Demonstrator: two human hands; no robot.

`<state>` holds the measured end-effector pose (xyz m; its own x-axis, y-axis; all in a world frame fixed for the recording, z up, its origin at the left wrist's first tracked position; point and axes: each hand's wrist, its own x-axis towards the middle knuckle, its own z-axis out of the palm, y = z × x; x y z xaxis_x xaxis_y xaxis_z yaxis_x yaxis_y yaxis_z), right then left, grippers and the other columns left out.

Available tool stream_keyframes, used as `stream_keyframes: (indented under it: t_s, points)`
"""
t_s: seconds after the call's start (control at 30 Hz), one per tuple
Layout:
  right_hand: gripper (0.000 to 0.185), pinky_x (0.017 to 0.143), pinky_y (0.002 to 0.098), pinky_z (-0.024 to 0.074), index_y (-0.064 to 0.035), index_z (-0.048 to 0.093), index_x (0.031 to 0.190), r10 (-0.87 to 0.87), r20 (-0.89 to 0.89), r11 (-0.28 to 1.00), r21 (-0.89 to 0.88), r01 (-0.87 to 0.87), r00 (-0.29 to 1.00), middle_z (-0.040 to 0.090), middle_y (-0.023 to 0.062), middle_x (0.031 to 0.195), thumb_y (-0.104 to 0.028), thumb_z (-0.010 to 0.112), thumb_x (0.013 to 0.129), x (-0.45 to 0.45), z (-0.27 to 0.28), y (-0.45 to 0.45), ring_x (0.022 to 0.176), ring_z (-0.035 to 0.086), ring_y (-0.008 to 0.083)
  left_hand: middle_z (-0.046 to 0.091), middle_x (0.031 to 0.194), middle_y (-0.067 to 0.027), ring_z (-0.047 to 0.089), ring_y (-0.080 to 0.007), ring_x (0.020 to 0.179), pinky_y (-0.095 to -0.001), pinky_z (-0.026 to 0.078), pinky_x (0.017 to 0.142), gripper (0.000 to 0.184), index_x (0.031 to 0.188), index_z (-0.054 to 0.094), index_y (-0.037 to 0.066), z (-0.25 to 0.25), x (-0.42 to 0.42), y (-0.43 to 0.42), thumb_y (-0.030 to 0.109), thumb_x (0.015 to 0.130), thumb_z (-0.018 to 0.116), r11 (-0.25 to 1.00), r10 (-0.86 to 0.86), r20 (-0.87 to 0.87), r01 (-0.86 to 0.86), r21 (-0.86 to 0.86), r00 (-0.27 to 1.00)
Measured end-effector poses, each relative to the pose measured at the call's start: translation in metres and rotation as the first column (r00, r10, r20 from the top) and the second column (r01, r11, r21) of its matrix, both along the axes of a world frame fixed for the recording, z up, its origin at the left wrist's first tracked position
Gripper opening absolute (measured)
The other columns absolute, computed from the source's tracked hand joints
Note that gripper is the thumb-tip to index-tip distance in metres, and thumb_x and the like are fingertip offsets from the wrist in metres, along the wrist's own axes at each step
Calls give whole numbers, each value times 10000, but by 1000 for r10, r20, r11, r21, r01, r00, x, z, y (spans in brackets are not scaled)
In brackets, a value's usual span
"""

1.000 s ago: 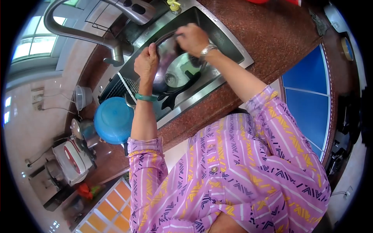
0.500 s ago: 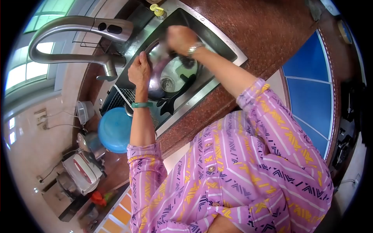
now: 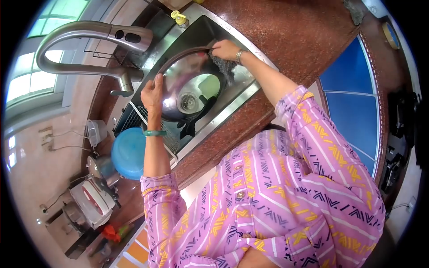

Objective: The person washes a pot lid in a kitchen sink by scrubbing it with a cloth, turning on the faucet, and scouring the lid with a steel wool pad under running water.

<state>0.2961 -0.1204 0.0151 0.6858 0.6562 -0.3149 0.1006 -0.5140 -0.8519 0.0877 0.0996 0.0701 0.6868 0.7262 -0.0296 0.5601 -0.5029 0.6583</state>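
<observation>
My left hand (image 3: pixel 152 94) is closed on the left edge of a round pot lid (image 3: pixel 172 85), thumb up along the rim. The lid is shiny metal with a see-through middle and is tilted inside the sink (image 3: pixel 202 32). A black handle (image 3: pixel 190 126) shows at its lower side. At the lid's upper right rim, my right hand (image 3: pixel 226 50) pinches a grey mesh scrubbing cloth (image 3: pixel 223 67), which hangs down against the lid. A round drain (image 3: pixel 188 103) appears within the lid's see-through part.
A large curved faucet (image 3: pixel 76 27) rises on the left of the sink. A yellow pump bottle (image 3: pixel 178 18) stands at the far rim. Beside my left forearm are a blue basin (image 3: pixel 129 154) and a wire rack (image 3: pixel 138 114). Brown stone counter (image 3: pixel 286 35) borders the right side.
My right hand has moved right and slightly down to the lid's upper right rim, and the grey cloth now shows clearly. The left hand has shifted slightly left and down, still holding the lid.
</observation>
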Motion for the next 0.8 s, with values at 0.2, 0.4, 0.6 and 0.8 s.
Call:
stream_keyframes:
  t_s: [0.2, 0.4, 0.6, 0.8]
  points:
    - [287, 817, 374, 465, -75, 676, 866, 74, 271, 997, -7, -75, 960, 633, 193, 915, -263, 555, 686, -9, 60, 16, 907, 596, 336, 465, 605, 31, 380, -76, 598, -241, 332, 525, 524, 763, 605, -28, -4, -39, -2, 481, 862, 536, 960, -72, 188, 120, -254, 979]
    - [244, 799, 410, 472, -39, 651, 788, 189, 425, 981, -111, -156, 885, 622, 217, 883, -216, 527, 675, -18, 98, 41, 883, 591, 367, 592, 729, -37, 512, -115, 696, -253, 422, 661, 414, 958, 605, -9, -19, -54, -18, 389, 901, 506, 942, -35, 291, 129, -310, 956]
    - [352, 821, 406, 464, -48, 638, 980, 226, 539, 973, -84, -215, 811, 626, 192, 949, -277, 536, 731, -49, 94, 56, 910, 583, 358, 627, 765, -179, 613, -336, 735, -370, 460, 652, 314, 960, 609, 94, 47, -7, -35, 372, 891, 481, 974, -204, 110, 190, 123, 973]
    - [415, 798, 432, 474, -29, 533, 969, -121, 438, 992, 86, 93, 891, 623, 201, 951, -323, 639, 696, -48, 69, 45, 909, 586, 374, 622, 816, -179, 581, -403, 797, -473, 444, 679, 385, 953, 627, 164, 40, 19, -29, 455, 903, 379, 939, -69, -97, 98, 329, 993]
